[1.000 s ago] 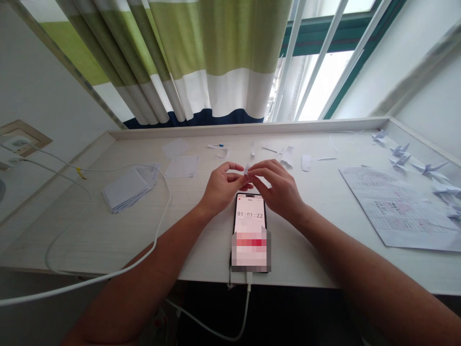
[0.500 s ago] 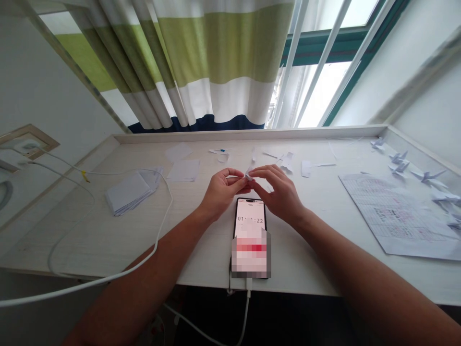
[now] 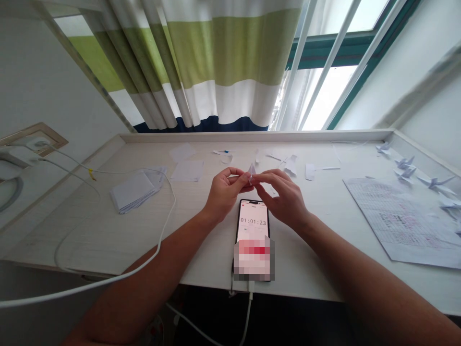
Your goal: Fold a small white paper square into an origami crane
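Between my two hands, above the far end of the phone, is a small piece of folded white paper [image 3: 252, 169] with a pointed tip sticking up. My left hand [image 3: 227, 191] pinches it between thumb and fingers. From the other side, my right hand [image 3: 283, 192] is closed on the paper's lower right part, index finger and thumb near the fold. The fingertips hide much of the paper's lower part. Just below the hands lies a phone [image 3: 253, 218] showing a running timer, its lower screen blurred out.
A stack of white paper sheets [image 3: 133, 192] lies left, with loose sheets [image 3: 187, 171] behind it. Paper scraps [image 3: 290, 165] are scattered at the back. Folded paper cranes [image 3: 405, 166] line the right edge beside a written sheet [image 3: 399, 221]. A white cable [image 3: 163, 230] crosses my left forearm.
The folded paper has turned in my fingers, so its pointed tip now stands up more clearly. My right index finger has shifted slightly lower. The view has moved a little.
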A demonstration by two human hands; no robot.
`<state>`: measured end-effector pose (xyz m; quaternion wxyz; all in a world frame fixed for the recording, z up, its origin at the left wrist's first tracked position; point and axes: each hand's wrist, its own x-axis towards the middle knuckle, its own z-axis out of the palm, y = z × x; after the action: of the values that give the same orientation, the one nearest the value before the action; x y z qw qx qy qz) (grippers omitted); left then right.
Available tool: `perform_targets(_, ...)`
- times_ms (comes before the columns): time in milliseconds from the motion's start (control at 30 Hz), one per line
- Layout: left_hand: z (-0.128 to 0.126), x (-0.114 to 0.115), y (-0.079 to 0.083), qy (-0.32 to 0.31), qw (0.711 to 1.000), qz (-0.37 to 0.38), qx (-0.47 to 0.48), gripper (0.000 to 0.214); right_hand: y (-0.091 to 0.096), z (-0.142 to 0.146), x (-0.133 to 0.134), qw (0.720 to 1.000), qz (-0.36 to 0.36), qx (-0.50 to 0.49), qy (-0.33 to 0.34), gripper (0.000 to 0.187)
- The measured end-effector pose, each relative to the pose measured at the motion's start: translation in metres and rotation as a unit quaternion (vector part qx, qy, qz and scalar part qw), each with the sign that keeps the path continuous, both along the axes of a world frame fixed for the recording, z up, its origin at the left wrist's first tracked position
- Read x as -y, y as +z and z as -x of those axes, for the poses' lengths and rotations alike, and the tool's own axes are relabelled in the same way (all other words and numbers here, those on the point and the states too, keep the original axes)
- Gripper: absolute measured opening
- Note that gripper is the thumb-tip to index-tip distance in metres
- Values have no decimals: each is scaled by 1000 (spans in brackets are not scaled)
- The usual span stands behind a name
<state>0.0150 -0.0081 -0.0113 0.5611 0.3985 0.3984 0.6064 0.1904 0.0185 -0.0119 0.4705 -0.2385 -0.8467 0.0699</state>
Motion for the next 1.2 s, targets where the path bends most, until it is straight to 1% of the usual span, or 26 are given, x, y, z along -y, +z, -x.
perform_targets(67,1,-1,-1,8,1000,-6,-7,46,2,2,4,999,1,-30,15,23)
perform_targets(133,1,-1,-2,12,1000,-19,-16,46,4,3,6,996,39,-80,-2,22)
perform_targets(167,1,-1,-3,13,999,-28,-23,45,4,4,7,991,79,-104,-18,22)
perform_targets(233,0,-1,-4,16,998,-46,-45,45,4,5,5,972,189,-137,-40,20)
perform_targets(300,-1,-1,-6,17,995,-57,-75,45,2,6,2,945,289,-147,-30,20)
perform_targets(333,-1,-1,-7,18,994,-59,-88,45,1,6,0,936,317,-150,-22,21)
perform_targets(367,-1,-1,-7,19,993,-60,-99,46,0,6,-1,931,330,-153,-17,21)
perform_targets(433,-1,0,-9,21,992,-58,-112,45,-2,6,-3,932,329,-154,-11,18)
perform_targets(567,0,0,-9,21,992,-45,-114,45,-2,6,-2,942,304,-142,-11,13)
perform_targets(833,-3,0,-9,2,999,0,-34,49,-6,8,-5,955,272,-110,-44,10)
perform_targets(967,-5,1,-8,-3,1000,8,-14,51,-7,8,-4,956,264,-111,-58,11)
perform_targets(1033,-5,2,-8,-5,1000,-1,-17,53,-6,7,-4,953,269,-131,-51,16)
perform_targets(1100,-4,1,-8,-5,999,-18,-41,52,-4,6,-5,943,292,-157,-25,23)
perform_targets(1200,-2,1,-9,-18,993,-48,-105,44,1,2,-7,910,364,-197,37,27)
